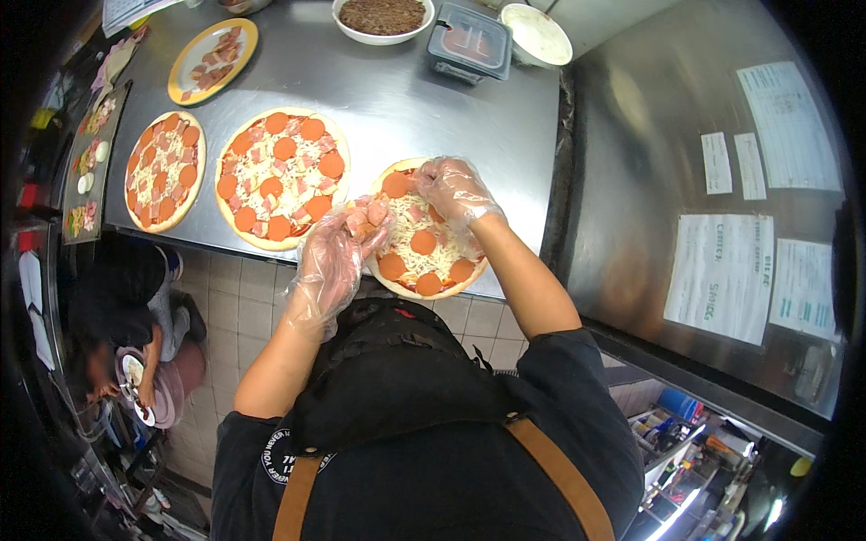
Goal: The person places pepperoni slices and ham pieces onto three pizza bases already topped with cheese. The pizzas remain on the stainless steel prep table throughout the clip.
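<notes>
Both my hands wear clear plastic gloves. My left hand (pixel 331 260) is cupped around several pink ham pieces (pixel 365 219), just left of the nearest pizza (pixel 422 263). Over the far edge of that pizza, the fingers of my right hand (pixel 457 191) are pinched together and point down; what they hold is hidden. Shredded cheese, red sauce and pepperoni slices (pixel 423 242) cover this pizza, with a few ham bits among them. To its left lie a large pizza (pixel 281 176) and a smaller pizza (pixel 165 171), both topped with cheese, pepperoni and ham.
On the steel table (pixel 397 99) stand a yellow-rimmed plate (pixel 245 56) of ham, a white bowl (pixel 383 38) of brown ground topping, a lidded plastic container (pixel 469 43) and a round white tub (pixel 538 34). A steel wall (pixel 631 180) rises at right. Someone crouches at lower left beside a bucket (pixel 180 388).
</notes>
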The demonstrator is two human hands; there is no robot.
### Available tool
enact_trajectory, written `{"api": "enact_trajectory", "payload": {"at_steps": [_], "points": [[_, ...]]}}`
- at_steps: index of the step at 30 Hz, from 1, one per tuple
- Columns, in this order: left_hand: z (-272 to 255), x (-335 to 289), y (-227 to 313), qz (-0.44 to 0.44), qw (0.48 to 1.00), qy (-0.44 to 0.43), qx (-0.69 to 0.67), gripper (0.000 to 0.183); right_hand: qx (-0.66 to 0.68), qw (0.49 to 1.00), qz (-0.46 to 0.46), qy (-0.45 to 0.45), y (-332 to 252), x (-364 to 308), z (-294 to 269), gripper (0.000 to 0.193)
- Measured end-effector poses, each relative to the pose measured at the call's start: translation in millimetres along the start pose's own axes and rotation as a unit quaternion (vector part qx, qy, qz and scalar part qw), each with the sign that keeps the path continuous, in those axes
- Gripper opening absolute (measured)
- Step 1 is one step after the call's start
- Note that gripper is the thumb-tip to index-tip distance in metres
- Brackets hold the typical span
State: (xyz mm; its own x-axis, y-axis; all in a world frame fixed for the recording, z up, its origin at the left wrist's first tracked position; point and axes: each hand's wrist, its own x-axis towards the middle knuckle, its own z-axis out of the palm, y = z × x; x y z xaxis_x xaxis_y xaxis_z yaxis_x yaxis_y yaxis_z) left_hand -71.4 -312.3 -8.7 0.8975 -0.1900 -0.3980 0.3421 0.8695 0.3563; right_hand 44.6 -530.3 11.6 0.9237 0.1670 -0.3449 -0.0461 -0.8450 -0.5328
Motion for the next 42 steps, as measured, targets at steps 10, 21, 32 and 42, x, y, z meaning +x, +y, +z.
{"api": "enact_trajectory", "payload": {"at_steps": [10, 21, 32, 42], "points": [[1, -8, 1, 0.018, 0.998, 0.035, 0.044, 0.048, 0.074, 0.984, -0.154, 0.048, -42, -51, 3, 0.023], [-8, -2, -7, -0.011, 0.991, 0.028, 0.132, 0.045, -0.098, 0.927, -0.345, 0.112, -38, -75, 32, 0.020], [-10, -9, -10, -0.011, 0.990, 0.016, 0.141, 0.045, 0.130, 0.963, -0.204, 0.118, -40, -76, 46, 0.017], [-10, -5, -18, 0.001, 0.990, 0.077, 0.122, 0.041, 0.273, 0.956, -0.085, 0.060, -36, -75, 44, 0.017]]}}
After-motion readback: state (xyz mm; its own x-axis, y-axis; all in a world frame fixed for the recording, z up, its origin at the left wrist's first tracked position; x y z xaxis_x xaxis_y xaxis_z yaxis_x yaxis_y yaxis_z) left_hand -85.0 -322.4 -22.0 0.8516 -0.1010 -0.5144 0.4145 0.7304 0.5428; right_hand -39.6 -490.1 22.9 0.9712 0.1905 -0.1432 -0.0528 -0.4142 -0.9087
